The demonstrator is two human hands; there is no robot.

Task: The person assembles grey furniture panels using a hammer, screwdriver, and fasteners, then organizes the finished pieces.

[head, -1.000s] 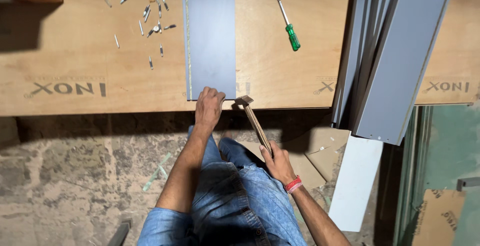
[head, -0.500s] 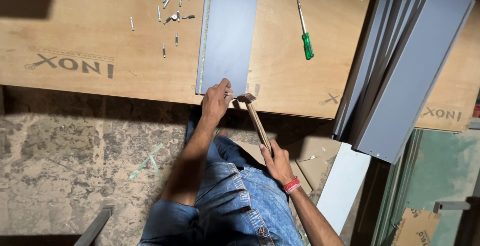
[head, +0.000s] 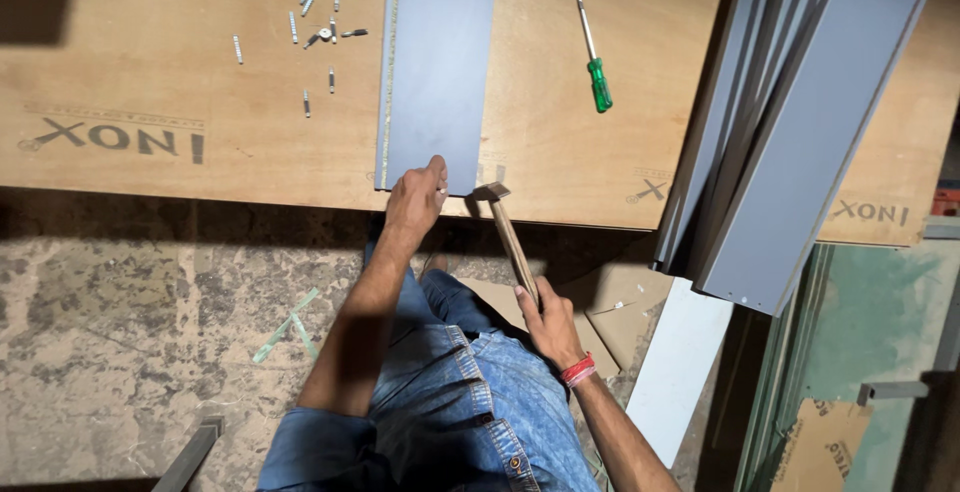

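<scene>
A grey laminated board point(head: 438, 62) lies flat on a plywood sheet point(head: 150, 82). My left hand point(head: 416, 200) rests at the board's near edge, fingers pinched against it; whether they hold a nail I cannot tell. My right hand point(head: 547, 324) grips the wooden handle of a hammer point(head: 505, 227). The hammer's metal head sits just right of my left hand, at the plywood's near edge.
Several screws and nails point(head: 312, 12) lie scattered on the plywood left of the board. A green-handled screwdriver point(head: 592, 52) lies to the right. A stack of grey boards point(head: 800, 122) leans at the right. My denim-clad legs point(head: 470, 402) are below, over stone floor point(head: 130, 322).
The view has shifted, so the plywood sits differently in the frame. My left hand stays at the board's near edge and the hammer head stays close beside it.
</scene>
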